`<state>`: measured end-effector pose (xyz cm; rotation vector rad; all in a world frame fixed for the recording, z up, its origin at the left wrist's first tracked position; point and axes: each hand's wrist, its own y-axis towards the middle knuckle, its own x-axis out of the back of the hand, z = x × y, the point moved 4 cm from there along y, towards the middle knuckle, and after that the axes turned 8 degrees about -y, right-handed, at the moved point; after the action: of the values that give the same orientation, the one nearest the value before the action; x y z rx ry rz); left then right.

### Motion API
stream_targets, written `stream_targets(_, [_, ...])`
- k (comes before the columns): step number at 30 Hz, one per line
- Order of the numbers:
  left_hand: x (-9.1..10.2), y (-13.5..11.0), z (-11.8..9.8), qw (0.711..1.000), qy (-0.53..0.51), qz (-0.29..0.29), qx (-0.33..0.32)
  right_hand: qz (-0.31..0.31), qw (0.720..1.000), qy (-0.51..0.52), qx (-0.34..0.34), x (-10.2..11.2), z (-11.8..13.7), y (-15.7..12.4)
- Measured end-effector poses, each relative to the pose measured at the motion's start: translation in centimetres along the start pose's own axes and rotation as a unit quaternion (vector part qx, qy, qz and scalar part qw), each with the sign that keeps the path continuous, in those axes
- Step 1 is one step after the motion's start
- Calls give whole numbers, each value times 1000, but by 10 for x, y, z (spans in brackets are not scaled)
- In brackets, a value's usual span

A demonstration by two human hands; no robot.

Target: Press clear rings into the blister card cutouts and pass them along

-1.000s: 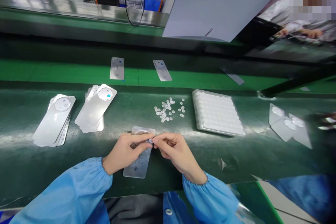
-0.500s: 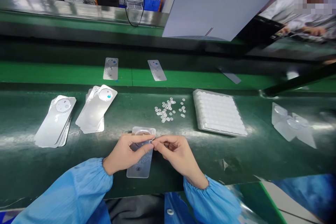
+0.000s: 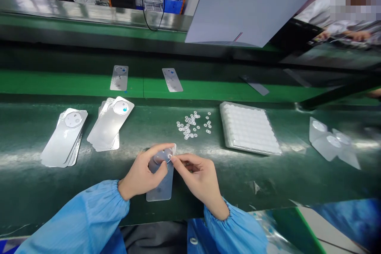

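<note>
A thin, bluish phone-shaped panel [image 3: 160,193] with a round camera window near its top lies on the bench in front of me. My left hand [image 3: 143,174] rests over it, index finger stretched along the top edge and thumb bent apart from it, framing the window. At the window's right side, my right hand [image 3: 198,176] has thumb and index finger pinched together. A tiny pale spot shows at those fingertips, too small to name. Beyond my hands lie many small white rings [image 3: 186,130], loosely scattered.
Two stacks of silvery phone-shaped panels, a left stack [image 3: 62,143] and a nearer-centre stack [image 3: 108,125], lie left. A clear tray of white pieces [image 3: 250,129] sits right, with translucent sheets [image 3: 330,139] beyond. Single panels [image 3: 119,78] lie on a green belt [image 3: 205,85]. A co-worker [image 3: 342,33] is at far right.
My left thumb has drawn back from the right fingertips, widening its gap to the index finger. Panels on the green belt have shifted left, and another has appeared at the right.
</note>
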<state>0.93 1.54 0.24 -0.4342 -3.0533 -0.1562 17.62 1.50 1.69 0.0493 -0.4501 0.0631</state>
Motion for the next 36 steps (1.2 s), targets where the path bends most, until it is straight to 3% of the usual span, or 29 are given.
stream_targets(7, [-4,-2,2,998,-48,0,35,-21,998,-51,20,-4,0,-3])
stream_targets(28, [-3,-2,7,996,-77,-1,47,84,994,2,-72,-3,-1,11])
stream_targets(36, [-2,-5,2,983,-167,-38,62,100,991,-13,-93,8,-3,21])
